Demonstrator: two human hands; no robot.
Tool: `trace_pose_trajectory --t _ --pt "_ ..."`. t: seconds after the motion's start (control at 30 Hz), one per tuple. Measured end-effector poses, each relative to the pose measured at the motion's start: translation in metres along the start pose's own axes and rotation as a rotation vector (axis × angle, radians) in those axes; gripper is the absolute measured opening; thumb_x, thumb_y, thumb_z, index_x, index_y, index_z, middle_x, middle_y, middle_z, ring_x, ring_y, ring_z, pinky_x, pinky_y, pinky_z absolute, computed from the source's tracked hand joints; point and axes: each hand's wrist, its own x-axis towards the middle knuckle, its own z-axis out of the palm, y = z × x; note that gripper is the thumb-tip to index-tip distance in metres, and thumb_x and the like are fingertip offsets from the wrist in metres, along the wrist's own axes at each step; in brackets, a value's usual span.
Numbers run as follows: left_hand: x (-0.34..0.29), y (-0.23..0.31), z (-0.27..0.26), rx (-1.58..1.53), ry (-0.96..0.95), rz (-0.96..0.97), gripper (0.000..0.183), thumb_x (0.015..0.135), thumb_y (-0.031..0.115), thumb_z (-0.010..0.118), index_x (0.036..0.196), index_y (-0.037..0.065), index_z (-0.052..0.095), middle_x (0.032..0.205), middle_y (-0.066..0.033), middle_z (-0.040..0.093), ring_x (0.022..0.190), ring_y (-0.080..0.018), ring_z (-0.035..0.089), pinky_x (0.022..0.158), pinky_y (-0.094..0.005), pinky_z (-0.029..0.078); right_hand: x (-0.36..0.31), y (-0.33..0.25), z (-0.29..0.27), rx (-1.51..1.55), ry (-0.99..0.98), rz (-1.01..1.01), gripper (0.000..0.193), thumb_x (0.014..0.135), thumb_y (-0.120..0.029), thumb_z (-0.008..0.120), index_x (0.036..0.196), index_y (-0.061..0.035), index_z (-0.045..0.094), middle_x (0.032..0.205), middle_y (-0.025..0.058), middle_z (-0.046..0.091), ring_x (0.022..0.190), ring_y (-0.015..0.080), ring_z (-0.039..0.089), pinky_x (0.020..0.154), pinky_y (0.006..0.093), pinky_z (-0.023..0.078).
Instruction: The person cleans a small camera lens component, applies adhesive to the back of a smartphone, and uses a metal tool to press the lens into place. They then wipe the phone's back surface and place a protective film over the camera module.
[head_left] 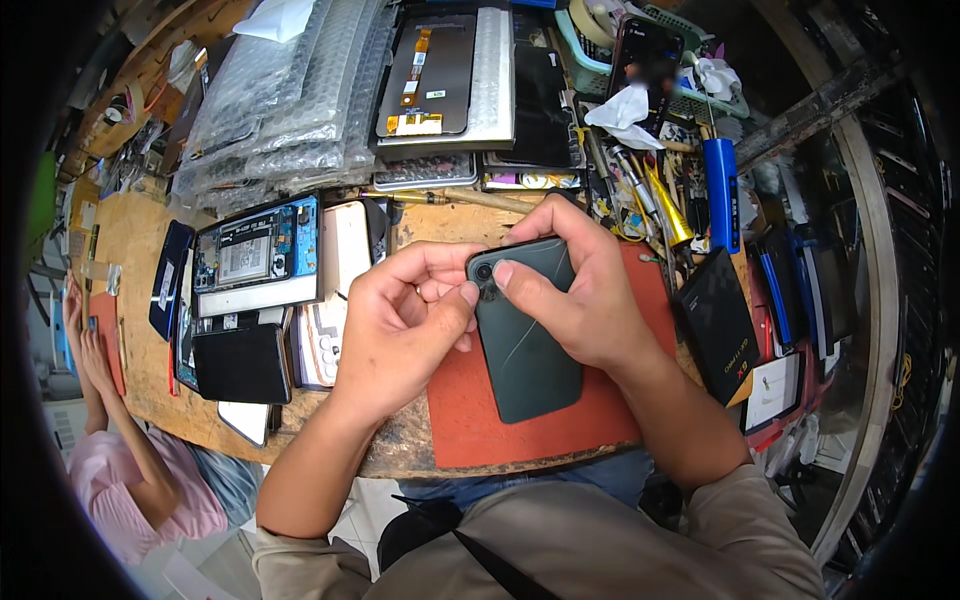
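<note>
A dark green smartphone [532, 372], back side up, lies slightly tilted over an orange-red mat [462, 432]. Its round camera lens sits at the upper left corner, and a thin pale line crosses the back. My right hand [572, 290] wraps round the upper right edge, its thumb pressed beside the camera. At the upper left edge, my left hand [415, 310] is closed, thumb and fingers pinched against the phone next to the lens. The phone's screen side is hidden beneath it.
Left of the mat lie stacked phones and an opened phone [258, 250]. Behind are bubble-wrap sleeves [290, 90] and a loose display panel [430, 75]. Tools, a blue handheld device [720, 195] and a black box [715, 325] stand right. A person in pink [150, 490] sits far left.
</note>
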Motion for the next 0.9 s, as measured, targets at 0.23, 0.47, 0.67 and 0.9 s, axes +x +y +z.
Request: trace_pose_trajectory --t 0.23,0.47,0.67,0.9 --pt "0.0020 -0.0018 -0.0045 0.005 0.007 -0.035 0.024 0.100 0.002 0.066 0.122 -0.006 0.065 0.086 -0.0034 0.070 0.070 -0.0065 0.065 0.062 -0.0217 0.054 -0.0010 0.0017 0.0001 0.042 -0.008 0.010 0.021 0.089 -0.008 0.073 0.101 -0.0014 0.057 0.090 0.0032 0.064 0.082 0.0058 0.059 0.070 0.0263 0.051" --pt "0.0033 0.0007 -0.0064 -0.021 0.016 -0.079 0.022 0.099 0.004 0.068 0.119 -0.005 0.066 0.085 -0.0030 0.070 0.068 -0.0063 0.064 0.061 -0.0213 0.053 -0.0008 -0.0007 0.0007 0.028 -0.032 0.025 0.021 0.091 -0.009 0.073 0.103 -0.0014 0.057 0.093 0.0051 0.067 0.086 0.0074 0.062 0.072 0.0279 0.052" --pt "0.0013 -0.0015 -0.0076 -0.007 0.020 -0.063 0.021 0.100 0.008 0.070 0.117 -0.003 0.065 0.091 -0.0028 0.070 0.071 -0.0054 0.063 0.064 -0.0210 0.053 -0.0027 -0.0012 0.0017 0.060 -0.049 0.064 0.020 0.094 -0.011 0.070 0.107 -0.0014 0.057 0.098 0.0061 0.066 0.089 0.0092 0.063 0.075 0.0290 0.052" --pt "0.0003 -0.0004 -0.0037 0.107 0.058 0.116 0.015 0.101 0.008 0.069 0.113 0.000 0.064 0.095 -0.0013 0.068 0.085 -0.0058 0.062 0.076 -0.0216 0.051 -0.0076 -0.0057 0.0033 0.012 -0.095 -0.106 0.032 0.095 -0.008 0.056 0.125 0.0014 0.053 0.116 0.0134 0.061 0.113 0.0229 0.060 0.100 0.0377 0.046"
